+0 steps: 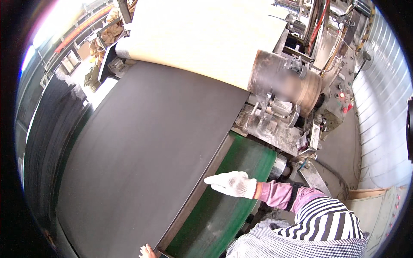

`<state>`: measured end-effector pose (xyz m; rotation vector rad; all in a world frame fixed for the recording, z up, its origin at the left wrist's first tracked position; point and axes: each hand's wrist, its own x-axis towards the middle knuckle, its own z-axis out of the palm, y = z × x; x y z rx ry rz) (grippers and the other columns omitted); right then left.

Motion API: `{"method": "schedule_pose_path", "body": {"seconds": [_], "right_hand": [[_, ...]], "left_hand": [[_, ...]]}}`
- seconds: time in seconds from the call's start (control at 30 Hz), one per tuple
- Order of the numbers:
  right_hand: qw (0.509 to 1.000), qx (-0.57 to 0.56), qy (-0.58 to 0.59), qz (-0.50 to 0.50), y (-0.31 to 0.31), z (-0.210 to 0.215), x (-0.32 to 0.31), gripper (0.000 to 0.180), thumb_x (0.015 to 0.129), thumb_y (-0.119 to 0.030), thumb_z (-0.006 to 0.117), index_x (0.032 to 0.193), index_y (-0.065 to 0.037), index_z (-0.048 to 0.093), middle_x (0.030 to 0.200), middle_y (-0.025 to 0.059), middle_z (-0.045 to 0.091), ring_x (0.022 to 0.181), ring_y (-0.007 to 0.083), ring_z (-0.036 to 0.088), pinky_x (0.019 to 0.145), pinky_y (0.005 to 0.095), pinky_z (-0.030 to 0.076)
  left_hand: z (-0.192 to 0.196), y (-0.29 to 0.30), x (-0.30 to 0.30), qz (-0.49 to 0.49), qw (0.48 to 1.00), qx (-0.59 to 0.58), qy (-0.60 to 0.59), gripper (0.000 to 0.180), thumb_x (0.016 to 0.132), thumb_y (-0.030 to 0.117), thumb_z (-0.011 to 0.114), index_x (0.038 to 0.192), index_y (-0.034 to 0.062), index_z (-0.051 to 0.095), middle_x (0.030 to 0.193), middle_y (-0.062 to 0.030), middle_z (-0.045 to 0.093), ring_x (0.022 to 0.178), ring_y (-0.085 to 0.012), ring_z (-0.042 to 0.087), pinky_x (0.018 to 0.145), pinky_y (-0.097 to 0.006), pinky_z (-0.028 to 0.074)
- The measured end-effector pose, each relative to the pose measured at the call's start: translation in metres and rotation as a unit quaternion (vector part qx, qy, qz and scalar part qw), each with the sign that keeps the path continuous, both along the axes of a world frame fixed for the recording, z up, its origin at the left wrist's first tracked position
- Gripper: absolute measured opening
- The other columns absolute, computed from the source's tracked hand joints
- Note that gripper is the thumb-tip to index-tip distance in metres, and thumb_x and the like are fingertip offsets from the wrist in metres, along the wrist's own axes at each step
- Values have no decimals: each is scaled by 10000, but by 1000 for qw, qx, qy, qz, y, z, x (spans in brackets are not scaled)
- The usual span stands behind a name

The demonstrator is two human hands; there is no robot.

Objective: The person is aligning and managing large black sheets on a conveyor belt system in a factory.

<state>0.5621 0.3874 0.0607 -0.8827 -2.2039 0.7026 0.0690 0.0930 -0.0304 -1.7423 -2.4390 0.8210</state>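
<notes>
A wide dark grey sheet [155,142] lies before me, its right edge running along a narrow metal strip [189,191]. My right hand [232,184], in a white knit glove, is over that edge with its fingers stretched out toward the sheet. It holds nothing that I can see; whether the fingertips touch the sheet is unclear. At the lower edge, only the fingers of my left hand [147,251] show, slightly apart at the sheet's near corner. The rest of that hand is cut off.
Beyond the sheet is a bright cream-coloured web [193,34] on a roller, with a rusty drum [286,81] at its right end. A green belt [215,206] runs beneath my right arm. A control panel [340,92] stands at right; stacked dark sheets [51,129] are at left.
</notes>
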Motion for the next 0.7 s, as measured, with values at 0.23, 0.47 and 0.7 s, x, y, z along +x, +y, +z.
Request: {"method": "schedule_pose_path", "body": {"seconds": [0.23,0.47,0.7], "right_hand": [[918,-252,-305,-5,-104,-4,76,376,963,-412,433,1101,-127,634,1034,79,677,931,272,660,811,356,519],[915,-254,-308,56,-176,-18,61,315,960,-369,456,1060,-116,614,917,100,657,827,281,652,751,381,517],[920,-230,-315,-17,-186,-11,93,249,948,-301,441,921,-86,563,843,131,602,771,331,599,744,410,482]], "left_hand": [[-20,66,83,35,970,178,-161,586,967,449,436,1107,-97,596,1203,-285,584,1163,-387,534,1045,-487,348],[0,145,171,4,947,264,-183,616,947,518,438,1021,-63,627,1104,-266,620,1060,-394,567,974,-488,402],[-37,-4,-1,-14,959,281,35,357,907,327,528,1250,241,574,897,-64,600,798,-278,597,588,-494,484]]}}
